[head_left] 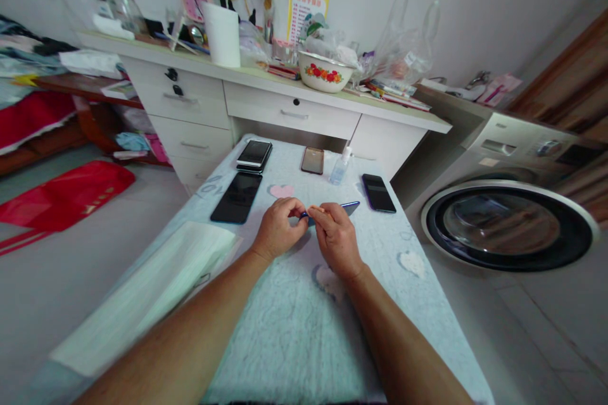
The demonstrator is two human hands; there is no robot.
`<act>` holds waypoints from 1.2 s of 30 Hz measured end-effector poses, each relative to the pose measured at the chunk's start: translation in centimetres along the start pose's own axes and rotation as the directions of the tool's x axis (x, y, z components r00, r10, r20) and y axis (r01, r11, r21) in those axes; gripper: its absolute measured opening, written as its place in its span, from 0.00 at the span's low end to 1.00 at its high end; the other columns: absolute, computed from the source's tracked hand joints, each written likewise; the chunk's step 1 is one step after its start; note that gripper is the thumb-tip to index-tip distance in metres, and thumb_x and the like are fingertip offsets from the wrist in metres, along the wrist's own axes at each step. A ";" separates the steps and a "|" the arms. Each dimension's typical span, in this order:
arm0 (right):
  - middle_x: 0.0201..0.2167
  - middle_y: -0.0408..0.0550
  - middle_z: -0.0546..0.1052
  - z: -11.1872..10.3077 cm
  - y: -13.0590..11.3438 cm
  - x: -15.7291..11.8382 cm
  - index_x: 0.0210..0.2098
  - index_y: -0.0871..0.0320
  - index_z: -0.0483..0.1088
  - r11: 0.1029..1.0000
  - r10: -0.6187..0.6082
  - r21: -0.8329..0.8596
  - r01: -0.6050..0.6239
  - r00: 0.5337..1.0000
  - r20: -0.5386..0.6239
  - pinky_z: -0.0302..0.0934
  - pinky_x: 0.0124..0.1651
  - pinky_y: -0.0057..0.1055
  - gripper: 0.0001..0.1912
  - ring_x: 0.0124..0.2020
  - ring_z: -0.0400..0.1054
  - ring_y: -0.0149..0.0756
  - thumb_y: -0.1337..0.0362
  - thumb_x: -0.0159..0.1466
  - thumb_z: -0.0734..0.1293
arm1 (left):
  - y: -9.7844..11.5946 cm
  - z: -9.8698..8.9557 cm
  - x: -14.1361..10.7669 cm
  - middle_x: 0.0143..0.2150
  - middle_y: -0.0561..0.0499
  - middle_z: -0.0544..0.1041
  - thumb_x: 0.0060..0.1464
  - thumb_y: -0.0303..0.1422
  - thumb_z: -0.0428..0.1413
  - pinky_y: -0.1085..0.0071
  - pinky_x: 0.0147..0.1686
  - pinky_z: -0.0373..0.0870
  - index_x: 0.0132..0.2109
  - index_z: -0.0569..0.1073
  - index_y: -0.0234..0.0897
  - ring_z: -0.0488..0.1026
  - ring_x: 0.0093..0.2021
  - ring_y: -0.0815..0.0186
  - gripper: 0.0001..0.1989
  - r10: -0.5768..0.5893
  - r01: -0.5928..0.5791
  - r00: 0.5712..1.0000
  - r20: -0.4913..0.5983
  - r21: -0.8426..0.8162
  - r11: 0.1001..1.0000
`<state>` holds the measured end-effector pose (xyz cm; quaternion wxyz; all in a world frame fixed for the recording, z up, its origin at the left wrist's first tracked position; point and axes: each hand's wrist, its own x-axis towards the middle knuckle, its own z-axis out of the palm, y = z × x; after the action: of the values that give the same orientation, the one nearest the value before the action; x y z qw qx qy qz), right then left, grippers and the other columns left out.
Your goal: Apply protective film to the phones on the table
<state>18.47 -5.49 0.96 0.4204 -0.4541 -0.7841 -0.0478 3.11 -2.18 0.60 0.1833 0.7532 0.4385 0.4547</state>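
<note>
Over the middle of the cloth-covered table, both my hands are closed around a thin blue phone [351, 207], seen tilted and nearly edge-on. My left hand [280, 224] pinches its dark blue left end between thumb and fingers. My right hand [337, 237] grips it from the right, with fingers hiding most of its middle. Past my hands stand a clear spray bottle [339, 168] and a brown phone case [313, 161]. A large black phone [237, 197] lies to the left, near a stack of phones [254, 155]. On the right rests another dark phone [379, 193].
A folded whitish cloth or bag [147, 291] lies along the table's left side. Behind the table is a white desk [294, 111] bearing a flowered enamel basin [325, 73] and a paper roll [222, 35]. A washing machine [503, 158] stands at right.
</note>
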 end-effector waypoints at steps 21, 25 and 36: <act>0.39 0.51 0.72 -1.2 2.4 -0.2 0.43 0.55 0.75 0.994 0.092 -0.051 -0.096 0.992 -0.085 0.65 0.45 0.33 0.14 0.40 0.68 0.35 0.70 0.67 0.59 | 0.1 -0.1 0.0 0.29 0.54 0.70 0.45 0.24 0.55 0.70 0.35 0.66 0.31 0.68 0.37 0.68 0.33 0.66 0.05 -0.025 0.025 1.000 -0.005 0.002 1.000; 0.38 0.50 0.72 -1.4 2.8 -0.2 0.42 0.55 0.75 0.987 0.129 -0.083 -0.136 0.988 -0.085 0.64 0.45 0.34 0.14 0.40 0.67 0.36 0.69 0.67 0.59 | 0.1 -0.1 0.0 0.29 0.54 0.70 0.45 0.25 0.56 0.70 0.35 0.66 0.31 0.68 0.37 0.68 0.33 0.66 0.05 -0.027 0.027 1.000 -0.007 0.006 1.000; 0.37 0.49 0.71 -2.0 4.2 -0.4 0.41 0.55 0.76 0.973 0.188 -0.105 -0.204 0.972 -0.141 0.63 0.44 0.32 0.13 0.40 0.67 0.35 0.68 0.66 0.59 | -0.2 0.0 0.0 0.29 0.54 0.70 0.45 0.25 0.56 0.70 0.35 0.66 0.32 0.68 0.37 0.69 0.33 0.66 0.05 -0.028 0.028 1.000 -0.012 0.011 1.000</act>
<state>22.97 -4.26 0.69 0.4454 -0.5495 -0.7021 -0.0821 3.01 -2.04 0.47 0.1830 0.7453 0.4525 0.4542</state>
